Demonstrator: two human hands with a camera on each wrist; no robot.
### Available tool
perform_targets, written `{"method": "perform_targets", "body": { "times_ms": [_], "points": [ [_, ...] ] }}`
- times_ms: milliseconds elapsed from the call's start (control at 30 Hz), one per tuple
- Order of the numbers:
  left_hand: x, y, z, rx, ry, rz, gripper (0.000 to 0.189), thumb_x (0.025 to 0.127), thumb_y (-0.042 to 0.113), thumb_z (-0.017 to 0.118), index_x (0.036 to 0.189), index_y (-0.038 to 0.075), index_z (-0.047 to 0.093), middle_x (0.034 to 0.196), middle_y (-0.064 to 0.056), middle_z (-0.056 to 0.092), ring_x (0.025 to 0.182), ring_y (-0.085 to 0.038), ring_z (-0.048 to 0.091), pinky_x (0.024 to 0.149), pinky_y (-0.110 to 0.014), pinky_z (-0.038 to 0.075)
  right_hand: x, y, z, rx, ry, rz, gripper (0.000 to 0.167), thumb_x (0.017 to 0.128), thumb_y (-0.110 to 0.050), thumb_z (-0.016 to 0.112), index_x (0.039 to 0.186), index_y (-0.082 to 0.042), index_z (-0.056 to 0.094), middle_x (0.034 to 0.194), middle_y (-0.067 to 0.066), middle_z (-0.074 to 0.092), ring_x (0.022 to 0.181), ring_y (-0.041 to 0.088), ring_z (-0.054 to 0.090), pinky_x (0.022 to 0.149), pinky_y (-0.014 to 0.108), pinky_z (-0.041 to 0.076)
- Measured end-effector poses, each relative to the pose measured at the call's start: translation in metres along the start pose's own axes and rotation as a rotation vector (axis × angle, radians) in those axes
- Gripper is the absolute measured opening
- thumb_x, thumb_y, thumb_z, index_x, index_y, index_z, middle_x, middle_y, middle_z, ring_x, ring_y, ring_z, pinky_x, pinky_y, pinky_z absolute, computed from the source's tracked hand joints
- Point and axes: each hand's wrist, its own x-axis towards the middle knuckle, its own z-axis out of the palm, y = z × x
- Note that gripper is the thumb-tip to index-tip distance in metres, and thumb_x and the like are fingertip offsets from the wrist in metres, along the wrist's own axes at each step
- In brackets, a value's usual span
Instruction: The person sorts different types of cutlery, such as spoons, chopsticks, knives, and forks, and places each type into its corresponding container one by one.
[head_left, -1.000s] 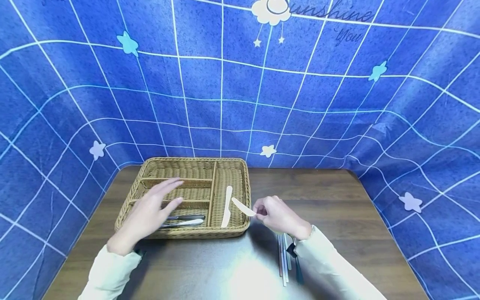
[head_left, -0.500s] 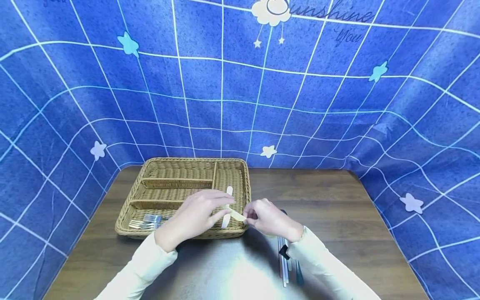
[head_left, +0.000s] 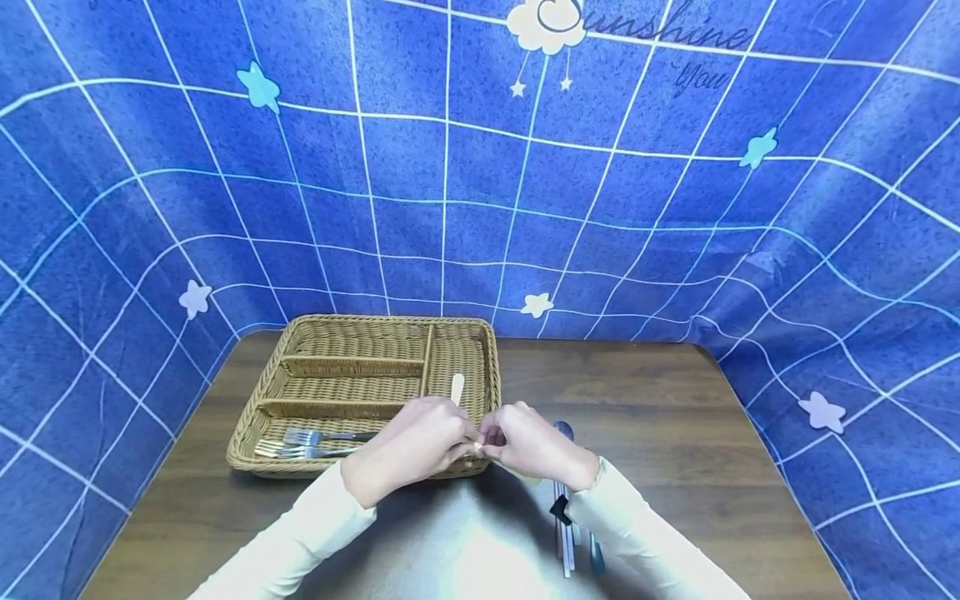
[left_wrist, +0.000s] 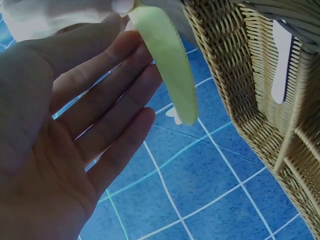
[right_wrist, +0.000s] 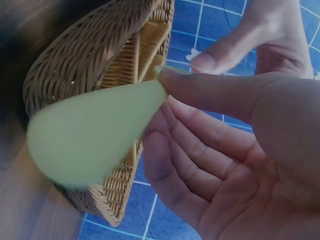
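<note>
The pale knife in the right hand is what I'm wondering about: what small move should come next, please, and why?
I would probably lower the pale knife into the basket's right-hand compartment. The right hand pinches it near that compartment, and a similar knife lies there, so it seems a match.

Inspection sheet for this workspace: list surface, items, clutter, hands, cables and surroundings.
Surface: brown wooden table, brightly lit at the front.
Job's things: held pale utensil; woven basket with forks in its front-left compartment, light utensil in the right one.
Clutter: slim utensils on the table, partly hidden by the right sleeve.
Hands: right hand pinches the pale utensil; left hand is close by, contact unclear.
Cables: nothing seen.
Surroundings: blue grid cloth with stars.
</note>
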Motion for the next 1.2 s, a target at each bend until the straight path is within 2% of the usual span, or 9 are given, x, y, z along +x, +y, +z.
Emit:
{"method": "perform_targets", "body": {
  "times_ms": [233, 467, 667, 767, 867, 967, 1067, 1200],
  "points": [
    [0.003, 0.002, -0.001, 0.001, -0.008, 0.013, 0.025, 0.086, 0.021, 0.090, 0.070, 0.023, 0.071, 0.066, 0.016, 0.060, 0.058, -0.003, 0.047, 0.061, -0.030, 0.052, 0.000, -0.002, -0.002, -0.005, -0.010, 0.004, 0.007, 0.092, 0.000, 0.077, 0.090, -0.007, 0.076, 0.074, -0.006, 0.071, 0.064, 0.001, 0.062, 0.062, 0.019, 0.053],
    [0.003, 0.004, 0.002, 0.028, -0.020, -0.025, 0.022, 0.085, 0.022, 0.090, 0.072, 0.025, 0.072, 0.065, 0.016, 0.062, 0.053, 0.000, 0.045, 0.049, -0.025, 0.047, -0.001, -0.002, -0.001, 0.015, 0.001, -0.006, 0.012, 0.090, 0.001, 0.076, 0.088, -0.011, 0.075, 0.073, -0.008, 0.071, 0.066, 0.005, 0.064, 0.062, 0.020, 0.053],
    [0.001, 0.004, 0.008, -0.045, -0.067, -0.078, 0.027, 0.085, 0.014, 0.086, 0.070, 0.025, 0.067, 0.064, 0.015, 0.058, 0.055, -0.002, 0.045, 0.048, -0.025, 0.042, -0.007, -0.001, -0.001, 0.058, 0.041, 0.050, 0.014, 0.091, 0.002, 0.074, 0.090, -0.012, 0.075, 0.077, -0.009, 0.071, 0.069, 0.001, 0.063, 0.065, 0.021, 0.056],
    [-0.001, 0.001, 0.010, -0.078, -0.090, -0.135, 0.022, 0.087, 0.016, 0.086, 0.073, 0.024, 0.071, 0.066, 0.015, 0.060, 0.056, -0.002, 0.047, 0.049, -0.027, 0.042, -0.008, 0.001, -0.001, 0.065, 0.114, 0.048, 0.009, 0.093, -0.003, 0.077, 0.092, -0.012, 0.076, 0.080, -0.008, 0.072, 0.072, 0.003, 0.065, 0.068, 0.022, 0.057],
    [-0.004, -0.003, 0.012, -0.130, -0.109, -0.228, 0.012, 0.091, 0.020, 0.085, 0.081, 0.023, 0.078, 0.070, 0.014, 0.064, 0.056, -0.001, 0.047, 0.049, -0.027, 0.043, -0.007, 0.006, -0.002, 0.064, 0.232, 0.018, 0.004, 0.094, -0.009, 0.080, 0.096, -0.009, 0.077, 0.085, -0.003, 0.075, 0.077, 0.008, 0.069, 0.073, 0.026, 0.061],
    [-0.006, -0.008, 0.013, -0.199, -0.114, -0.324, 0.007, 0.094, 0.021, 0.082, 0.087, 0.021, 0.081, 0.072, 0.011, 0.066, 0.054, -0.002, 0.047, 0.049, -0.026, 0.043, -0.006, 0.014, -0.003, 0.048, 0.368, 0.018, 0.012, 0.096, -0.016, 0.082, 0.101, -0.006, 0.078, 0.094, 0.002, 0.076, 0.084, 0.014, 0.072, 0.079, 0.034, 0.064],
    [-0.009, -0.013, 0.013, -0.253, -0.106, -0.410, 0.006, 0.095, 0.021, 0.081, 0.090, 0.020, 0.081, 0.076, 0.011, 0.068, 0.055, -0.004, 0.049, 0.050, -0.026, 0.044, -0.005, 0.023, -0.004, 0.049, 0.466, 0.089, 0.018, 0.099, -0.023, 0.080, 0.107, -0.007, 0.078, 0.100, 0.003, 0.076, 0.091, 0.019, 0.073, 0.084, 0.041, 0.063],
    [-0.012, -0.021, 0.013, -0.320, -0.075, -0.509, 0.008, 0.095, 0.019, 0.081, 0.088, 0.021, 0.080, 0.079, 0.012, 0.072, 0.062, -0.002, 0.055, 0.059, -0.028, 0.051, -0.004, 0.037, -0.002, 0.101, 0.489, 0.225, 0.023, 0.103, -0.027, 0.075, 0.114, -0.007, 0.077, 0.102, 0.003, 0.077, 0.093, 0.018, 0.072, 0.089, 0.043, 0.062]
  ]
}}
